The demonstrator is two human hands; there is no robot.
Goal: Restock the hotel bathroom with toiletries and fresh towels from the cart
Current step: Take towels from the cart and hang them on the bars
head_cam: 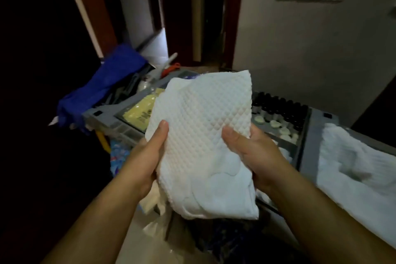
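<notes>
towel [203, 126] btwn both hands = white w/ diamond waffle pattern. cart [308, 143] grey. blue cloth [102, 83] way past the left hand [145, 156], yellow packet [141, 111] just beyond it. dark-capped bottles [280, 109] past the right hand [252, 154].

A folded towel [201, 139] sits between the person's two hands, the left hand [147, 156] on its left edge and the right hand [252, 152] on its right. Behind it stands the cart [100, 115]. A flat packet [139, 111] lies in the cart's left tray and small bottles [280, 107] stand in the right one. A draped cloth [107, 83] hangs at the cart's far left, and another towel [353, 167] lies on its right end. A doorway [212, 17] opens behind the cart.
</notes>
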